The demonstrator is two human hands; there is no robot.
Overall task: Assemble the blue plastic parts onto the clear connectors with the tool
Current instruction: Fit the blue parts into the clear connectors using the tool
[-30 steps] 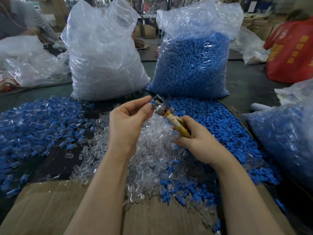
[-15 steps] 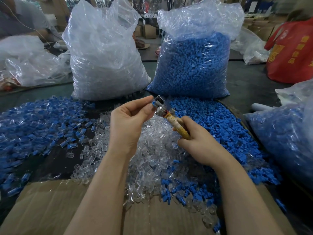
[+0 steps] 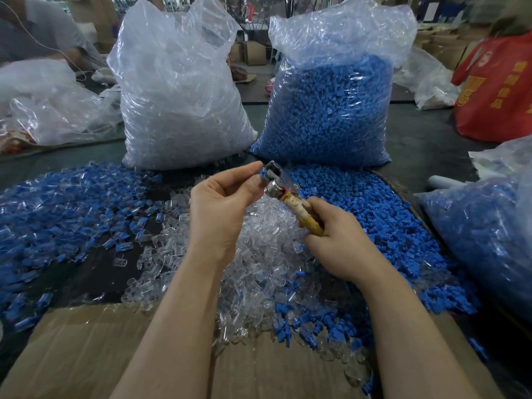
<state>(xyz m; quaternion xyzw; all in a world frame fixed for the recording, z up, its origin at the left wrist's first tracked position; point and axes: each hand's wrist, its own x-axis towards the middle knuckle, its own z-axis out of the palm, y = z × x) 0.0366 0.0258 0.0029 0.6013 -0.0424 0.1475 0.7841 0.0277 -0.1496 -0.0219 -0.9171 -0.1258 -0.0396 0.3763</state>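
Observation:
My right hand (image 3: 338,243) grips the yellowish wooden handle of a small tool (image 3: 299,207), whose metal head points up and left. My left hand (image 3: 221,208) pinches a small blue plastic part (image 3: 262,174) between thumb and forefinger, right against the tool's metal tip. Whether a clear connector sits on the tip I cannot tell. Below my hands lies a heap of clear connectors (image 3: 259,260). Loose blue parts (image 3: 371,214) are piled to the right of it.
A big bag of clear connectors (image 3: 178,93) and a big bag of blue parts (image 3: 331,110) stand behind. Mixed blue-and-clear pieces (image 3: 57,203) spread at left. Flat cardboard (image 3: 86,355) lies in front. Another blue-filled bag (image 3: 483,231) sits right. A person works at far left.
Almost nothing has moved. Both hands hold the same pose, with the blue part still at the tool's tip.

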